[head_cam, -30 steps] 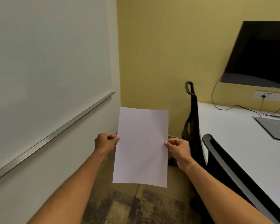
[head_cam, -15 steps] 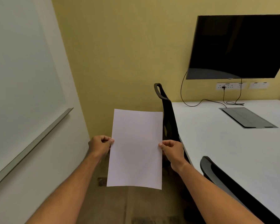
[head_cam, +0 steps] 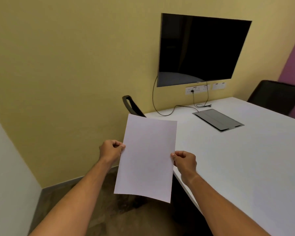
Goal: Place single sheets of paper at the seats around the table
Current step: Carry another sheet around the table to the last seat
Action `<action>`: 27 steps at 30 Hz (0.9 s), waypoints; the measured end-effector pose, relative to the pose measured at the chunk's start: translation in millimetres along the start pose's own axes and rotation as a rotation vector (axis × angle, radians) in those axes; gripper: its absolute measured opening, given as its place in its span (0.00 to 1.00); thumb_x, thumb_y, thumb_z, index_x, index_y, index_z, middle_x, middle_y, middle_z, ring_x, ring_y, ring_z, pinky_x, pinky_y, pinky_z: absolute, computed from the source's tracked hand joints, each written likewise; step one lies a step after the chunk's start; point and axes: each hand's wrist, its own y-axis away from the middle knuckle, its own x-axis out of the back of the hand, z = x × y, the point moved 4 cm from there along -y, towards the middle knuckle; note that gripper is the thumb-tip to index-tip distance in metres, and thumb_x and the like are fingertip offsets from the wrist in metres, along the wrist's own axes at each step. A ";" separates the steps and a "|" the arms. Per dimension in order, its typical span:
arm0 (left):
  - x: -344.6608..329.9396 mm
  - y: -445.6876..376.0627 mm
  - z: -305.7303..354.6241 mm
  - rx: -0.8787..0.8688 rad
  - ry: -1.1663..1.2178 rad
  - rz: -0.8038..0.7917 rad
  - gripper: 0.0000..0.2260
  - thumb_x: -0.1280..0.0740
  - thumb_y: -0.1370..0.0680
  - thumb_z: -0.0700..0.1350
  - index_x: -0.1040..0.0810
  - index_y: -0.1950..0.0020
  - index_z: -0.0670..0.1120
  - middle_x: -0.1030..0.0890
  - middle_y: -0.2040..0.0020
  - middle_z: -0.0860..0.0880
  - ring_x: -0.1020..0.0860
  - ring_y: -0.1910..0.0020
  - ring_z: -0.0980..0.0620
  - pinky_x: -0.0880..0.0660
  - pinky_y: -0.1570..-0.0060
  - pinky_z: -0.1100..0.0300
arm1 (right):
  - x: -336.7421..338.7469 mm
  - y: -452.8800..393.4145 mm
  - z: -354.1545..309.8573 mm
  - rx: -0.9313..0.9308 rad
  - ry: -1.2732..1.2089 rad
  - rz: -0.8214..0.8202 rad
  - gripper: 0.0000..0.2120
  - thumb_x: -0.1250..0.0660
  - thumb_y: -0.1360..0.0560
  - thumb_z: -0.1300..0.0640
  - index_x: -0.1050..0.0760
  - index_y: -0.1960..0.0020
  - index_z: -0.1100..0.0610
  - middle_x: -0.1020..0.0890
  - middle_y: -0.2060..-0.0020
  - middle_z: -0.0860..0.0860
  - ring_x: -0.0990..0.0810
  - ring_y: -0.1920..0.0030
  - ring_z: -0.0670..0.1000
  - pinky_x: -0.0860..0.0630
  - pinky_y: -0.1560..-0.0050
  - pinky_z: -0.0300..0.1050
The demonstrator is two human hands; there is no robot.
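A blank white sheet of paper (head_cam: 146,157) hangs upright in front of me, held in the air at both long edges. My left hand (head_cam: 111,149) pinches its left edge and my right hand (head_cam: 184,161) pinches its right edge. The sheet is just left of the white table (head_cam: 245,160), overlapping its near left edge. A black chair (head_cam: 132,106) stands at the table's left side near the wall, mostly hidden behind the paper. Another black chair (head_cam: 276,97) stands at the far right side.
A dark screen (head_cam: 201,50) hangs on the yellow wall above sockets (head_cam: 197,89). A cable (head_cam: 162,109) runs down onto the table beside a grey cable hatch (head_cam: 217,120). A white wall is at the left, carpeted floor (head_cam: 109,206) below.
My view has swung right, from the whiteboard wall towards the table and screen. The paper stays held in both hands and now sits nearer the table's edge.
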 end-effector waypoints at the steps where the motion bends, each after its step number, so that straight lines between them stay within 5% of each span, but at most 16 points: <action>1: -10.3 -19.3 6.4 -0.025 -0.002 -0.037 0.04 0.27 0.25 0.39 0.17 0.60 0.44 0.16 0.58 0.45 0.18 0.58 0.48 0.19 0.50 0.51 | -1.7 -12.3 -1.4 -0.002 -0.004 0.032 0.02 0.28 0.26 0.63 0.18 0.54 0.61 0.15 0.56 0.56 0.16 0.53 0.56 0.18 0.49 0.48; 15: -184.8 -190.2 83.7 -0.187 0.050 -0.451 0.05 0.27 0.25 0.40 0.17 0.62 0.45 0.16 0.60 0.49 0.17 0.59 0.52 0.20 0.55 0.58 | 36.5 -141.6 -25.1 0.004 -0.032 0.449 0.02 0.26 0.27 0.64 0.18 0.55 0.62 0.15 0.56 0.58 0.17 0.56 0.55 0.19 0.50 0.49; 27: -352.2 -298.0 123.3 -0.165 0.034 -0.551 0.04 0.26 0.26 0.39 0.17 0.60 0.41 0.16 0.61 0.48 0.20 0.65 0.53 0.17 0.54 0.55 | 79.1 -319.6 -10.2 -0.032 -0.057 0.505 0.04 0.27 0.27 0.64 0.19 0.53 0.62 0.16 0.55 0.58 0.17 0.52 0.58 0.19 0.47 0.53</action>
